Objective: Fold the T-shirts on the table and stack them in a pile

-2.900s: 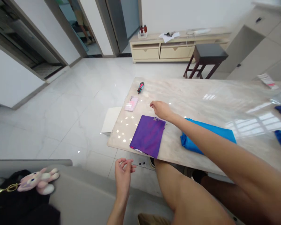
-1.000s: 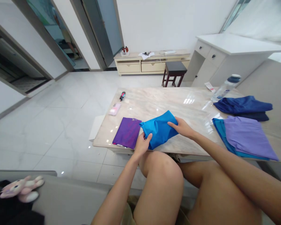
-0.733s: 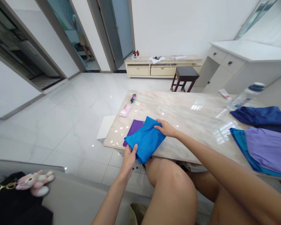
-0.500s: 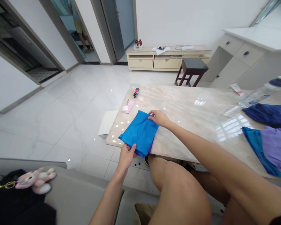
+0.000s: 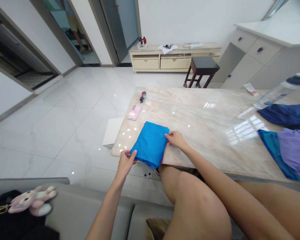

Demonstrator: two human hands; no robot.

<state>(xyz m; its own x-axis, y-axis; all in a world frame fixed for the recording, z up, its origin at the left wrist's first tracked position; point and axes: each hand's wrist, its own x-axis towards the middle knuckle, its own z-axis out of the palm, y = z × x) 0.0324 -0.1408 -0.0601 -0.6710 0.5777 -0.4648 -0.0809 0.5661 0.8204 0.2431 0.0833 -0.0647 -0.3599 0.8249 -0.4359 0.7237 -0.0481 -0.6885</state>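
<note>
A folded bright blue cloth (image 5: 150, 143) lies near the left front corner of the marble-topped table (image 5: 190, 110). Purple fabric peeks out from under its right and back edges. My left hand (image 5: 126, 163) pinches the cloth's front left corner between thumb and fingers. At the right back corner, my right hand (image 5: 176, 138) grips the edge, thumb on top. The cloth's upper face looks mostly smooth, with its layers bunched along the front edge.
Teal and lilac folded cloths (image 5: 293, 150) and a navy cloth (image 5: 287, 115) lie at the table's right end, beside a clear bottle (image 5: 280, 91). A small dark and red object (image 5: 143, 96) is at the back left. A plush toy (image 5: 32, 201) rests on the sofa (image 5: 87, 206).
My left hand has moved left to the cloth's front left corner. My right hand has slid to its right back corner. The cloth now lies flatter and squarer.
</note>
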